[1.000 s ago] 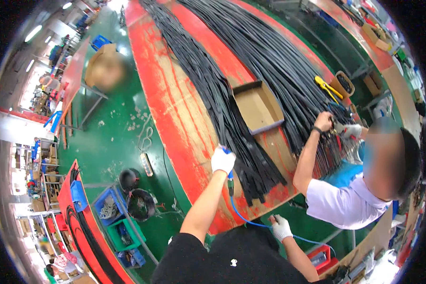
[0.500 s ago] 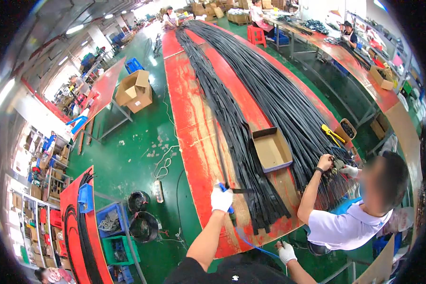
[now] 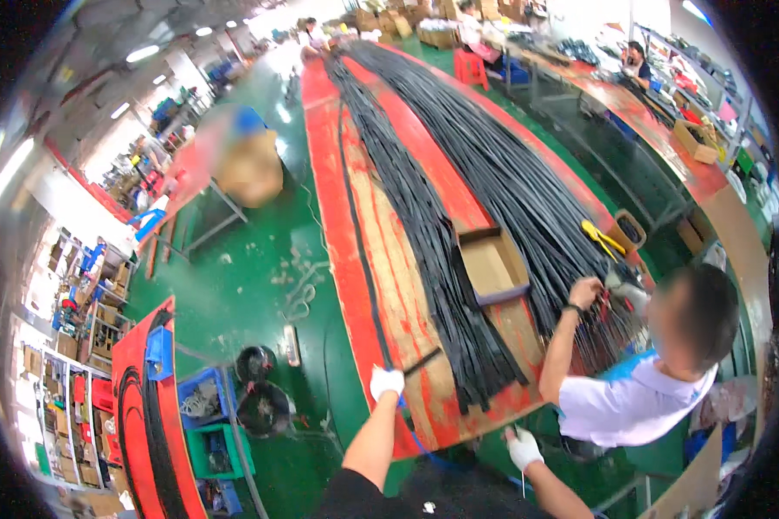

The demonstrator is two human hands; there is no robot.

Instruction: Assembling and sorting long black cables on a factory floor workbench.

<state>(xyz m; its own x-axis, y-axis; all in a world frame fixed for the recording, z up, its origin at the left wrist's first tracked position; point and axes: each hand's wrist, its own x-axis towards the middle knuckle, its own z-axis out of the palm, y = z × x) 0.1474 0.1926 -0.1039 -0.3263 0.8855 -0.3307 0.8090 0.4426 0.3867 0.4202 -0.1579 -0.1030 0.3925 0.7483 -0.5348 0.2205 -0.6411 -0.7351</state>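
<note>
Table (image 3: pixel 355 259), one, long and red with worn patches, ran from the near edge far into the hall. Two thick bundles of black cables lay along it: a left bundle (image 3: pixel 424 242) ending near the person's hands, and a wider right bundle (image 3: pixel 528 182) ending by the co-worker. One open cardboard box (image 3: pixel 492 264) sat between the two bundles. One co-worker (image 3: pixel 640 389) in a white shirt leaned over the right bundle from the right side, one hand (image 3: pixel 585 292) raised on the cable ends.

Two gloved hands belonged to the wearer. Left hand (image 3: pixel 386 381), in a white glove, was closed around the near end of a single black cable (image 3: pixel 424 360), which angled up and right toward the left bundle, near the table's left edge. Right hand (image 3: pixel 521 448), also white-gloved, hung at the table's near edge, fingers curled; whether it gripped anything could not be told. One blue hose (image 3: pixel 424 450) passed between the two hands.

On the green floor left of the table: two dark round buckets (image 3: pixel 260 389), one blue crate (image 3: pixel 201 400), one green crate (image 3: pixel 215 450). One yellow tool (image 3: pixel 604 240) lay right of the wide bundle.
</note>
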